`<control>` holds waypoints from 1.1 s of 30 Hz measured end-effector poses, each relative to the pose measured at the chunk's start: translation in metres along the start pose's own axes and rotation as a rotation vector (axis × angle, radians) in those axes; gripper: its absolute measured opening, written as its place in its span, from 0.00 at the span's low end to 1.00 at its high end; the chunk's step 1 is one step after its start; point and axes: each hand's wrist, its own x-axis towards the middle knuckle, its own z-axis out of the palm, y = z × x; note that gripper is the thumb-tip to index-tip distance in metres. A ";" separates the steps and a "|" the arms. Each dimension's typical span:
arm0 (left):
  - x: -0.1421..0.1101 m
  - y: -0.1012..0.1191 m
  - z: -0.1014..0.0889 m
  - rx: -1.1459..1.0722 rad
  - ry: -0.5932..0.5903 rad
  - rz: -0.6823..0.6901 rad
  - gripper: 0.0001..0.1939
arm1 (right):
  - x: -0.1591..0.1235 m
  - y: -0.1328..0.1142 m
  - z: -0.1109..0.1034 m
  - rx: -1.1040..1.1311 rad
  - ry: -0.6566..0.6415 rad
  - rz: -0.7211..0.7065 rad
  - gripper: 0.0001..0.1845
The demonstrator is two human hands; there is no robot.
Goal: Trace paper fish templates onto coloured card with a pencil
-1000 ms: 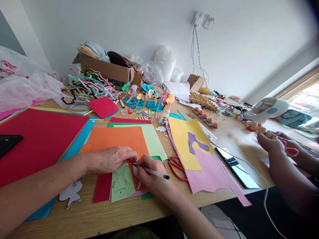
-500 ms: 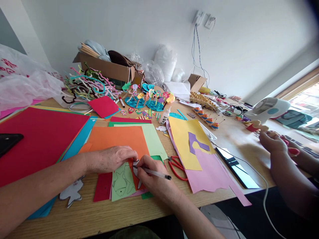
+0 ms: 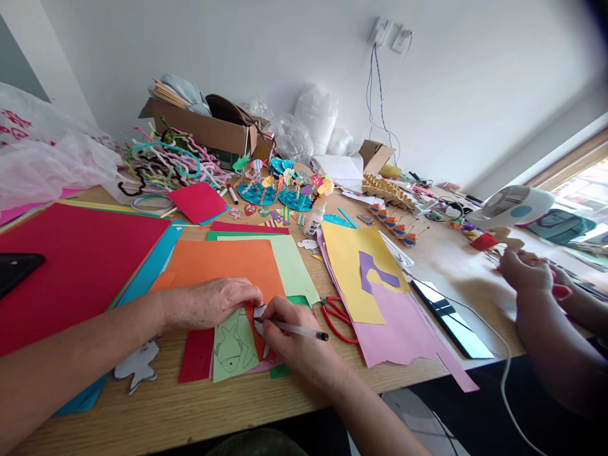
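In my right hand is a pen with a clear barrel and black end, its tip at the edge of a small white paper cutout. The cutout lies on orange paper, partly covered by my hands. My left hand has its fingers bent together, fingertips pressing the cutout's upper end down. Beneath my left hand, a light green sheet bears drawn fish outlines. Another white cutout lies near my left forearm. Red-handled scissors rest right of my right hand.
Stacked red paper lies left, with a black phone-like object on it. Yellow and pink paper lie right, beside a dark glossy slab. A glue bottle stands behind. A co-worker's hands work at far right.
My hands, the pen and the cutout stay almost in place. The co-worker's hands have shifted slightly, and the red piece by them shows at a different angle.
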 end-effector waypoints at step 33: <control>-0.001 0.000 0.000 -0.009 0.003 0.010 0.14 | -0.003 -0.001 -0.007 0.037 -0.092 0.003 0.09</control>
